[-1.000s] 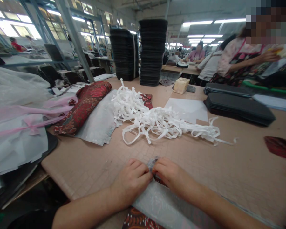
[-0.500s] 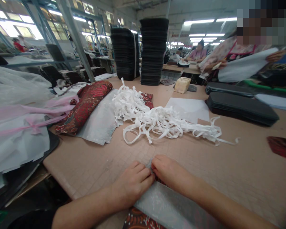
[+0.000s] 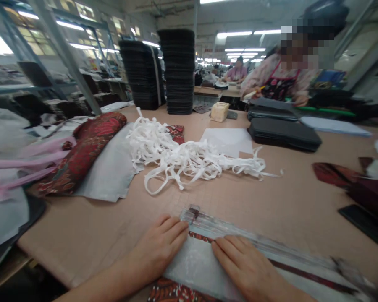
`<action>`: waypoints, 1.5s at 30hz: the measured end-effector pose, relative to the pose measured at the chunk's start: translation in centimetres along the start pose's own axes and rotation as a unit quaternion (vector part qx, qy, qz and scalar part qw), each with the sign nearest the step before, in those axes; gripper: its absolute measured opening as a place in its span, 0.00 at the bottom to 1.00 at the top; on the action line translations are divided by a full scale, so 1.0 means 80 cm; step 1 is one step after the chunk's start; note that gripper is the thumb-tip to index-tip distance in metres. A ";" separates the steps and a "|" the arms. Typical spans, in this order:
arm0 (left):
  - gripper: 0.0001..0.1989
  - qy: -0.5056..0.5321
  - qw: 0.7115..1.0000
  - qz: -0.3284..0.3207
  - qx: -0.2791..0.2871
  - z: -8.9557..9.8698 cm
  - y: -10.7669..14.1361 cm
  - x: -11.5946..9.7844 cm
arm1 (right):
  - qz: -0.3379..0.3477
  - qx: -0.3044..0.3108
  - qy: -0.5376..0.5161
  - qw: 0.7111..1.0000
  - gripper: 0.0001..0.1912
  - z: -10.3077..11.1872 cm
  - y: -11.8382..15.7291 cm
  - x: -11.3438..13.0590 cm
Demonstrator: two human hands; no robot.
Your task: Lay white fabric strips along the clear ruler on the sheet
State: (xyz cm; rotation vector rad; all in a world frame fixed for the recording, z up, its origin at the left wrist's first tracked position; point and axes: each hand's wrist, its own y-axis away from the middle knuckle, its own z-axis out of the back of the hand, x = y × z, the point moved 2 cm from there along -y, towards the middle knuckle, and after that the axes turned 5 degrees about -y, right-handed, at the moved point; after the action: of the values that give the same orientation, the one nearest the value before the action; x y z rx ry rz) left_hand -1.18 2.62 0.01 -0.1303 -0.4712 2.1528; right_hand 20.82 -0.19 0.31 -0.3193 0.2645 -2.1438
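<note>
A patterned red fabric piece (image 3: 173, 291) with a grey backing (image 3: 193, 260) lies at the front of the table, with a narrow strip of its pattern showing along a fold. My left hand (image 3: 164, 243) rests on the left end of that fold, fingers laid side by side and pressing down. Farther right along the same edge, my right hand (image 3: 241, 258) lies with its fingers extended over the grey backing. Beyond both hands runs a crinkled, greyish layered edge (image 3: 220, 221). The undersides of the fingers are hidden.
A tangled heap of white straps (image 3: 189, 157) lies ahead, beside a rolled red patterned cloth (image 3: 88, 151). Two tall stacks of black pads (image 3: 178, 71) stand behind. Black pads (image 3: 283, 132) and dark pieces (image 3: 368, 193) are at right. Across the table, a person (image 3: 280, 77) works.
My hands have come out of a close pinch at the fabric's corner. My right hand has moved right along the fold and flattened. The view has turned right.
</note>
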 end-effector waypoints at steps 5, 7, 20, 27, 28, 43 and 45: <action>0.15 -0.009 0.995 -0.074 -0.060 0.007 -0.016 0.013 | -0.108 -0.006 0.052 0.993 0.18 0.035 0.087 -0.002; 0.13 -0.006 0.992 -0.113 -0.059 0.011 -0.034 0.018 | -0.161 -0.003 0.072 0.984 0.17 0.047 0.122 -0.004; 0.08 0.153 0.946 -0.265 0.104 -0.047 -0.199 -0.152 | -0.454 -0.182 0.006 0.872 0.11 0.083 0.249 -0.032; 0.06 0.122 0.950 -0.281 0.058 -0.088 -0.260 -0.229 | -0.482 -0.217 -0.052 0.847 0.12 0.077 0.256 -0.039; 0.07 0.122 0.951 -0.279 0.049 -0.092 -0.262 -0.234 | -0.485 -0.219 -0.055 0.845 0.13 0.076 0.256 -0.040; 0.09 0.119 0.960 -0.245 0.066 -0.095 -0.262 -0.243 | -0.531 -0.198 -0.085 0.819 0.08 0.086 0.252 -0.052; 0.10 0.112 0.960 -0.246 0.071 -0.094 -0.262 -0.243 | -0.559 -0.172 -0.082 0.807 0.06 0.088 0.249 -0.059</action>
State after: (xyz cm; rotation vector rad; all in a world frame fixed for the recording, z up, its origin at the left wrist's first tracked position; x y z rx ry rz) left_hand 28.25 0.05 -0.55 -0.1567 -0.1886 1.6512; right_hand 41.11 -7.71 0.20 -1.0826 0.4311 -3.1936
